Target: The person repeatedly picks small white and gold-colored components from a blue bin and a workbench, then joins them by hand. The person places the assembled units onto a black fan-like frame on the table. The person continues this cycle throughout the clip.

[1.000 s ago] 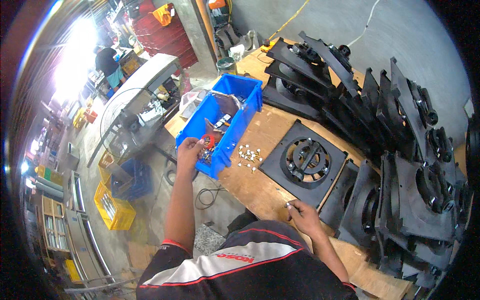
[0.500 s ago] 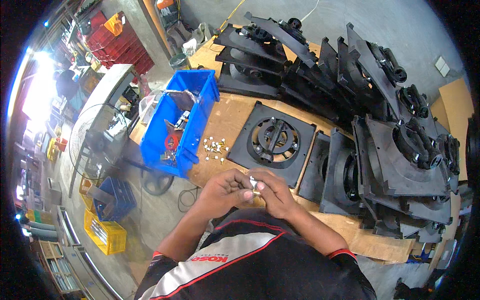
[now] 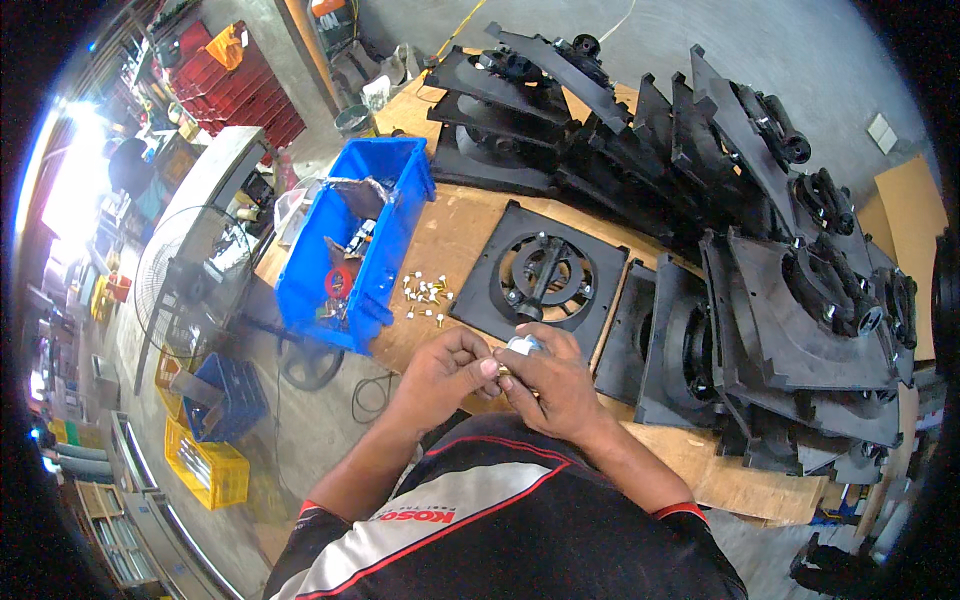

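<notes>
Both hands meet in front of my body, close to the table's near edge. My left hand [image 3: 447, 378] pinches a small brass fitting [image 3: 503, 370] between thumb and fingertips. My right hand [image 3: 556, 382] is closed around a small white roll with a blue edge [image 3: 522, 345], which looks like thread seal tape; its thumb is at the fitting. Just beyond the hands lies a square black plate [image 3: 480, 290] with a round opening and a crossbar hub. Several small brass fittings with white ends [image 3: 428, 290] lie loose on the wooden table [image 3: 455, 215], left of that plate.
A blue bin [image 3: 310, 290] holding small parts and a red ring stands at the table's left. Stacked black plates [image 3: 800, 340] crowd the right and far sides. A fan [image 3: 195, 280], a blue crate [image 3: 225, 395] and a yellow crate [image 3: 205, 465] are off to the left.
My right hand has turned, and the white roll now shows above its fingers. The brass fitting has moved slightly up and left between my fingertips.
</notes>
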Available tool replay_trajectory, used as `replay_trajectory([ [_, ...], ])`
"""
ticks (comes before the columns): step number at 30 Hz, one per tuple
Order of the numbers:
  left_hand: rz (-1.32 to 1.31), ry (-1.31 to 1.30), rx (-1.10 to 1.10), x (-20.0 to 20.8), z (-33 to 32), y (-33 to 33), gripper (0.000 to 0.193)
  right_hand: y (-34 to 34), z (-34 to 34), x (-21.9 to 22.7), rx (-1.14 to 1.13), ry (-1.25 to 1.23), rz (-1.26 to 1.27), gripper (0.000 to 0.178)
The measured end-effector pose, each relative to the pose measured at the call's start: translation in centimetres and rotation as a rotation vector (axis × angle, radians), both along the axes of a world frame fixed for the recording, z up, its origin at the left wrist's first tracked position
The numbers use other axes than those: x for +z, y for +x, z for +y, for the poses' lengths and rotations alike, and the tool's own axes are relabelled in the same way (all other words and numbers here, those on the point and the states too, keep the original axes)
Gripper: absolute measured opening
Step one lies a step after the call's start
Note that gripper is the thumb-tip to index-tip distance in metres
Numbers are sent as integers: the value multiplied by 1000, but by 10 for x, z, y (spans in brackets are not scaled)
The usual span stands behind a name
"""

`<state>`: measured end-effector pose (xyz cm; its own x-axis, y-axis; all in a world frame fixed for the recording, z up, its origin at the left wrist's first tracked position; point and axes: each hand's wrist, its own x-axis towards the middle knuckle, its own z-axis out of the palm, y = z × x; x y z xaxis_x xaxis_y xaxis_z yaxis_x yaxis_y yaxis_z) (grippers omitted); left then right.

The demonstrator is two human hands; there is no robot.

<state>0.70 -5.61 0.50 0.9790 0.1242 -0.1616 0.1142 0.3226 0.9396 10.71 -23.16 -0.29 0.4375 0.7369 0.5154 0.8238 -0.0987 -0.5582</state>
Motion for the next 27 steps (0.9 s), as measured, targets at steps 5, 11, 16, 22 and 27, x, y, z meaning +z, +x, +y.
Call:
replay_trajectory([
  [5, 34, -46, -42, -6, 4, 3, 17, -1, 3, -2, -8, 4, -113, 30],
  [11, -55, -120, -62, -10, 4, 4, 21, -3, -3, 6, -12, -33, -137, 32],
  [16, -43, -114, -72, -2, 3, 5, 24, -5, -8, 18, -39, -48, -63, 35],
  [22, -73, -176, -59, -13, 7, 5, 24, -5, -8, 13, -49, -118, 27, 39],
  [27, -65, -431, -69, -14, 2, 7, 25, -7, -8, 16, -74, -134, 83, 41],
])
